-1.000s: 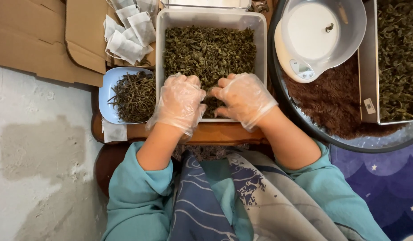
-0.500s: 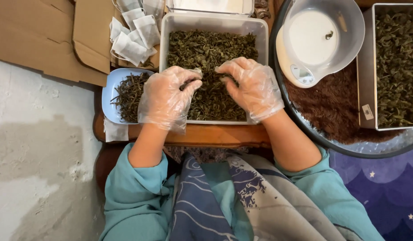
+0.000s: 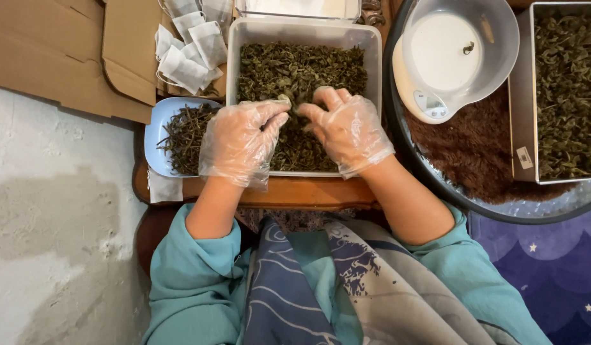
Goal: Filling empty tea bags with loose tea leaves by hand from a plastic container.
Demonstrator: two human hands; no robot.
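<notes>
Both gloved hands sit over the white rectangular tub of dried green leaves, whose long axis runs away from the person. The left hand and right hand converge at the tub's centre line — fingertips nearly meeting, curled into the leaves, apparently pinching a small clump. The loose leaves lie directly beneath and beyond the fingertips; neither hand is clearly nearer.

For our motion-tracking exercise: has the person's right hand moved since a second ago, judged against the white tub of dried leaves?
Yes. The right hand has moved away from the near rim of the white tub, towards its middle, over the dried leaves.
</notes>
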